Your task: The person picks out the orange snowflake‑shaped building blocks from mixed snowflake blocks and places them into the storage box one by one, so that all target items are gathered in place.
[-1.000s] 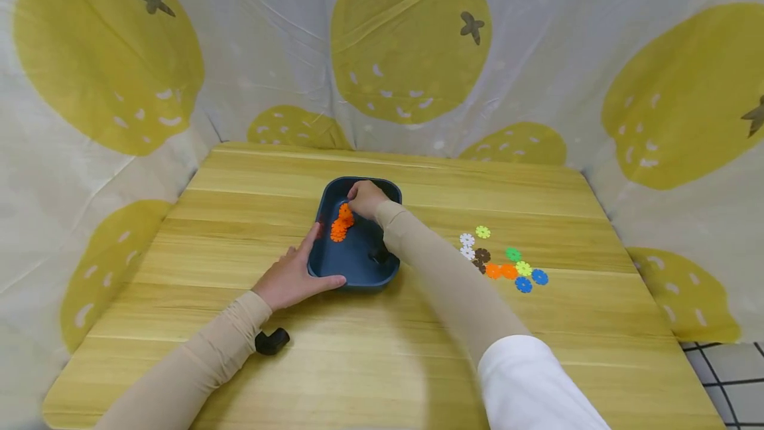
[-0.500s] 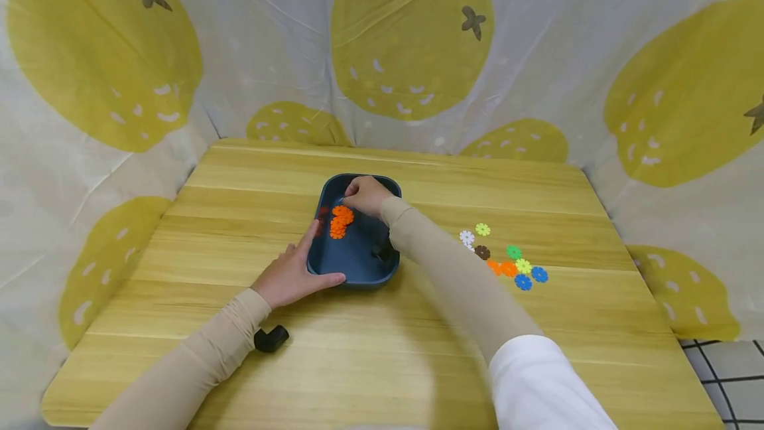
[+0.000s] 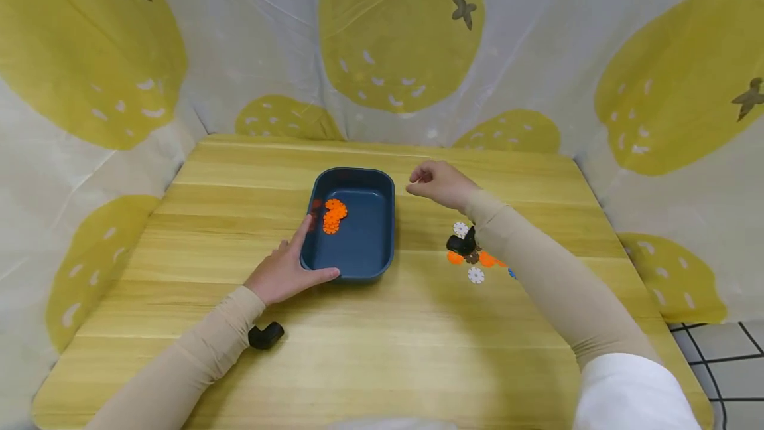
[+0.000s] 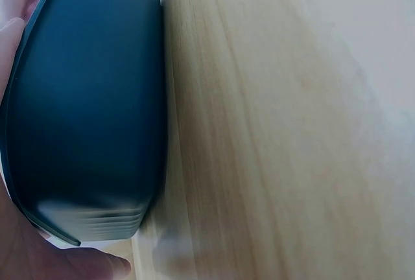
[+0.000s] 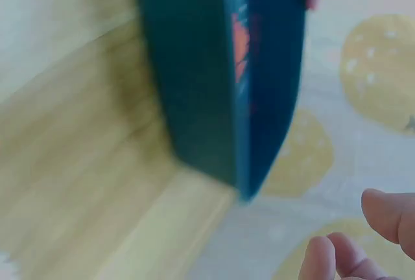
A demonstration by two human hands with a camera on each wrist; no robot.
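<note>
A dark blue rectangular tray [image 3: 365, 234] stands on the table, with a small heap of orange flower-shaped plastic discs [image 3: 333, 216] by its left wall. My left hand [image 3: 285, 272] holds its near left corner, fingers along the left rim and thumb across the front rim. The left wrist view shows the tray's outer wall [image 4: 91, 105] with the thumb [image 4: 97, 264] against it. My right hand [image 3: 443, 184] is in the air to the right of the tray, fingers loosely bent. In the right wrist view, its thumb [image 5: 389, 218] and fingers stand apart with nothing between them.
Right of the tray, loose discs lie on the table: white [image 3: 475, 275], orange [image 3: 455, 257], brown [image 3: 472, 257] and blue, partly hidden by the right forearm. A black wrist camera [image 3: 462, 244] overlaps them. Behind the wooden table [image 3: 358, 377] hangs a lemon-print curtain [image 3: 525, 32].
My right hand has come out of the tray and moved right, past its right rim. The left hand has kept its place, and the orange discs stay in the tray.
</note>
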